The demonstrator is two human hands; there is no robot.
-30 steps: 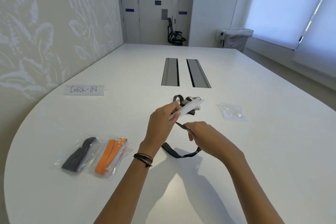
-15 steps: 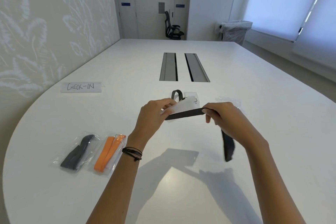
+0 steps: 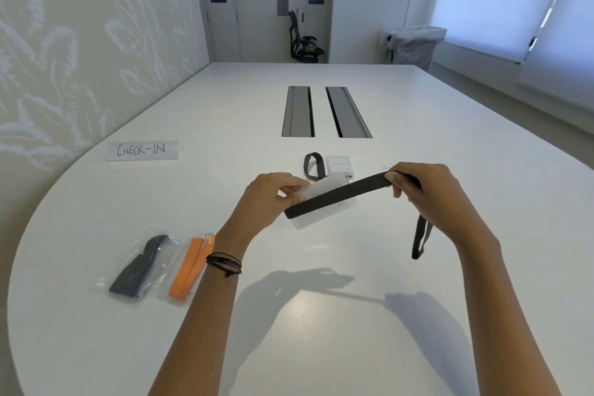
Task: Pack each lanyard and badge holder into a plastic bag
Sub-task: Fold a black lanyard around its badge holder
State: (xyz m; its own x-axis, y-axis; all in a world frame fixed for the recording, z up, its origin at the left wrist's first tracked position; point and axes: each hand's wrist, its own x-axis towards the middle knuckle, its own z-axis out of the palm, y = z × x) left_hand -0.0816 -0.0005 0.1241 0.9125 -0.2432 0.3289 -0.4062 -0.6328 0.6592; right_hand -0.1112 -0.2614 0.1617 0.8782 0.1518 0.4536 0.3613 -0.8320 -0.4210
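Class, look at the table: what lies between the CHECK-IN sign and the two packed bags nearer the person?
Nothing: in the head view, bare white table separates the CHECK-IN sign from the packed bags.

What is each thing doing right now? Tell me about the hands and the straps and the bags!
left hand: pinching black lanyard and badge holder
right hand: gripping lanyard
black lanyard: stretched between hands, end dangling
badge holder: held, off table
orange lanyard: bagged
dark lanyard: bagged
spare lanyard: loose, unbagged

Handwritten "CHECK-IN" on paper strip (image 3: 141, 150) lying on table (image 3: 321, 315).
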